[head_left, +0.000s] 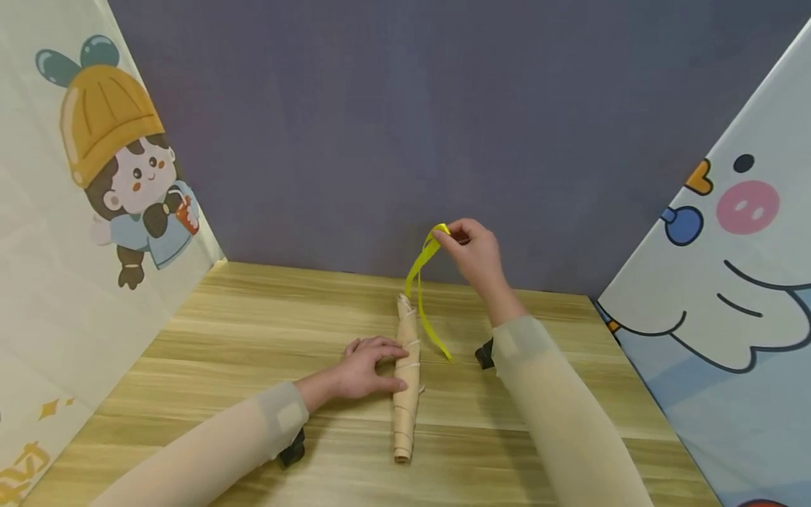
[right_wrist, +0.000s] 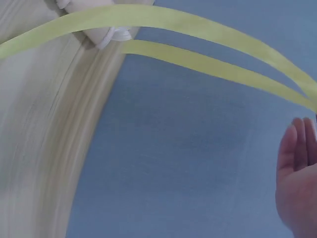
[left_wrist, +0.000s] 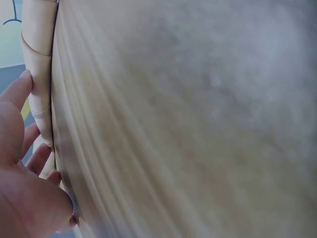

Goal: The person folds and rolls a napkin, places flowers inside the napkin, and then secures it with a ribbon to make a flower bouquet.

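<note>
A long, narrow beige roll (head_left: pixel 406 394), with spiral overlapping edges like wrapped paper or thin leather, lies lengthwise on the wooden table (head_left: pixel 342 458). My left hand (head_left: pixel 366 367) rests against its left side, thumb and index fingertip touching the middle. The left wrist view shows the same fingers (left_wrist: pixel 22 89) against the roll (left_wrist: pixel 39 69). Above the roll's far end, my right hand (head_left: pixel 475 253) pinches a yellow ribbon (head_left: pixel 421 262) at a fold. One length runs down to the roll's far tip; the other hangs loose to its right. The right wrist view shows both ribbon strands (right_wrist: pixel 193 22).
A dark grey-blue panel (head_left: pixel 380 127) stands behind the table. Printed cartoon panels flank it: a child in a yellow hat (head_left: pixel 139 176) at left, a white animal with a pink snout (head_left: pixel 747 208) at right. Black straps (head_left: pixel 484 354) show under the wrists.
</note>
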Action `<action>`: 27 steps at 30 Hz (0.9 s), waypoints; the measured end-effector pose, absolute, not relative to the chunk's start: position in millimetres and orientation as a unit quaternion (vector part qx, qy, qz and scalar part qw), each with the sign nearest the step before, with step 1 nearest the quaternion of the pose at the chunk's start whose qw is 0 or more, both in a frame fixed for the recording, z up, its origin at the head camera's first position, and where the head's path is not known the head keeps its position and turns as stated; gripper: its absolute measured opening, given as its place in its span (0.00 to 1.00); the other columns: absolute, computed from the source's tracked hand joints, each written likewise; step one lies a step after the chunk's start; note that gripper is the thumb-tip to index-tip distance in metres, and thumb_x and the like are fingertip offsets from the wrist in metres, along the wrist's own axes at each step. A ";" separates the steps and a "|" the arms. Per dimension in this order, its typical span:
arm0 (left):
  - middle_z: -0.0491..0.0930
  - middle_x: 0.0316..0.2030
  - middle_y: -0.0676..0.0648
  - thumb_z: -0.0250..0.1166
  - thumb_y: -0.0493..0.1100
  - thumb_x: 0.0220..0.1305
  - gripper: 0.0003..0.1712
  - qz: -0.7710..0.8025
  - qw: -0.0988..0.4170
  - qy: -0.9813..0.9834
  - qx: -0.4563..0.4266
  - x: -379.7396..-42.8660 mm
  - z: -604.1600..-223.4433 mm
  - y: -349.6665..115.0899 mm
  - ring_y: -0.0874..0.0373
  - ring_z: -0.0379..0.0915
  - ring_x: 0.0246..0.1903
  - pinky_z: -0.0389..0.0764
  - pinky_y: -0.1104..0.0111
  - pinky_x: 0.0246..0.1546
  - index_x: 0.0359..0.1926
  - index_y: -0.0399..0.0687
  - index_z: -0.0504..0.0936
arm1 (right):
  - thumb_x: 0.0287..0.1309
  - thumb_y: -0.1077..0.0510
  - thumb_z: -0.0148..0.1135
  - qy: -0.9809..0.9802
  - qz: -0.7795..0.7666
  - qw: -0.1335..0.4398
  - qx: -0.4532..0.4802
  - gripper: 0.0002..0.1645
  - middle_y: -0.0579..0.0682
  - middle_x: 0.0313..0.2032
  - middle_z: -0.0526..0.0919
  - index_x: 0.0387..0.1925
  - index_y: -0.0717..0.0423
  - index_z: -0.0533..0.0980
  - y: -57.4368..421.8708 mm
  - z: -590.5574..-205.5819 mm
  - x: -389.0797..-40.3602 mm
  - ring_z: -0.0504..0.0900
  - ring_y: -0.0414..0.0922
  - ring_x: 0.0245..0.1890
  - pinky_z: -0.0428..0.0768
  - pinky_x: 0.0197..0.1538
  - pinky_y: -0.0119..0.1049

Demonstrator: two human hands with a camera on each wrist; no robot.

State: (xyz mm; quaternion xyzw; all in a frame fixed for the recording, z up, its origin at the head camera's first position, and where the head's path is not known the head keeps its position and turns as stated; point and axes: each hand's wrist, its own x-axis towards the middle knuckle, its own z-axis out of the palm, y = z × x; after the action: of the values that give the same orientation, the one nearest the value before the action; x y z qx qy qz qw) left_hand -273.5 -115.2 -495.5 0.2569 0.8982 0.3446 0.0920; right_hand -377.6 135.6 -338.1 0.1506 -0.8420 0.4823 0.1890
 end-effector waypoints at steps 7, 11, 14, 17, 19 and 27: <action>0.76 0.74 0.48 0.78 0.62 0.67 0.38 0.348 0.089 0.897 0.256 -273.3 -495.8 -114.7 0.41 0.65 0.77 0.43 0.29 0.79 0.73 0.55 0.81 | 0.74 0.52 0.73 -0.835 0.506 0.147 0.161 0.14 0.56 0.40 0.88 0.37 0.56 0.79 124.0 -337.9 -380.1 0.84 0.45 0.38 0.79 0.40 0.34; 0.76 0.74 0.47 0.77 0.62 0.66 0.38 0.347 0.089 0.897 0.259 -273.5 -496.5 -114.9 0.41 0.65 0.77 0.42 0.29 0.79 0.73 0.55 0.81 | 0.74 0.54 0.73 -0.826 0.519 0.132 0.176 0.14 0.55 0.37 0.89 0.37 0.55 0.76 123.0 -343.5 -381.2 0.88 0.48 0.37 0.80 0.37 0.31; 0.76 0.75 0.47 0.77 0.62 0.67 0.38 0.348 0.091 0.896 0.259 -274.0 -497.2 -115.1 0.41 0.65 0.77 0.42 0.29 0.79 0.73 0.55 0.81 | 0.74 0.54 0.73 -0.819 0.527 0.128 0.185 0.13 0.51 0.34 0.87 0.39 0.56 0.77 123.5 -348.3 -381.5 0.86 0.45 0.33 0.80 0.35 0.31; 0.75 0.75 0.47 0.77 0.62 0.67 0.38 0.348 0.094 0.896 0.259 -274.3 -497.4 -115.9 0.41 0.65 0.77 0.41 0.29 0.79 0.73 0.55 0.81 | 0.75 0.53 0.72 -0.817 0.529 0.127 0.192 0.12 0.48 0.32 0.83 0.42 0.55 0.78 122.9 -352.9 -382.2 0.81 0.42 0.30 0.78 0.32 0.32; 0.75 0.75 0.47 0.77 0.62 0.68 0.38 0.350 0.097 0.895 0.261 -274.4 -496.6 -115.9 0.41 0.65 0.78 0.41 0.29 0.80 0.74 0.55 0.81 | 0.76 0.53 0.71 -0.818 0.527 0.126 0.194 0.11 0.48 0.32 0.81 0.44 0.55 0.79 122.1 -355.1 -383.1 0.78 0.44 0.30 0.77 0.32 0.33; 0.76 0.74 0.47 0.77 0.61 0.67 0.37 0.355 0.092 0.891 0.267 -272.9 -494.9 -116.1 0.39 0.65 0.77 0.41 0.29 0.78 0.73 0.54 0.82 | 0.76 0.50 0.70 -0.806 0.543 0.105 0.208 0.10 0.44 0.34 0.87 0.47 0.51 0.82 97.4 -353.8 -391.6 0.80 0.46 0.33 0.73 0.36 0.35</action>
State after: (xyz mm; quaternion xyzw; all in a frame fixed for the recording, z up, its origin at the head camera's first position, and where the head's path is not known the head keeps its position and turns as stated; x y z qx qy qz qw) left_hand -272.9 -116.1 -494.9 0.2666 0.8912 0.3552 0.0923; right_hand -391.6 97.4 -353.8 0.2083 -0.8065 0.5432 0.1054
